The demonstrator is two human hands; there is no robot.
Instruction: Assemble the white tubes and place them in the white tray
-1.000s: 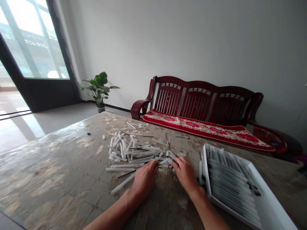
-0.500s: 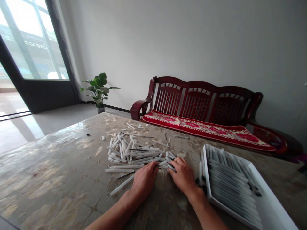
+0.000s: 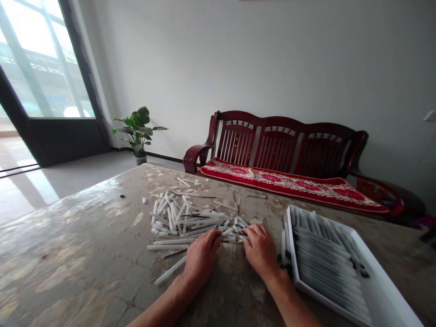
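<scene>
A loose heap of white pen-like tubes (image 3: 173, 211), with thin dark rods (image 3: 194, 195) among them, lies on the table beyond my hands. My left hand (image 3: 201, 254) is at the heap's near edge, thumb and fingers closed together; what they pinch is hidden. Facing it from the right, my right hand (image 3: 260, 249) has its fingers curled down by the small white pieces (image 3: 229, 231), and its grip is also too hidden to make out. A thin rod (image 3: 233, 241) shows low between the two hands. One tube (image 3: 170, 270) lies apart beside my left wrist.
To the right stands a white box (image 3: 381, 277) filled with rows of clear tubes with dark ends. A few tubes (image 3: 283, 245) lean along its left side. Beyond the patterned table (image 3: 85, 254) are a red wooden bench (image 3: 275, 145) and a potted plant (image 3: 138, 131).
The view has shifted slightly. My right hand sits slightly farther from my left, and a thin rod now shows between them. The heap and box look unchanged.
</scene>
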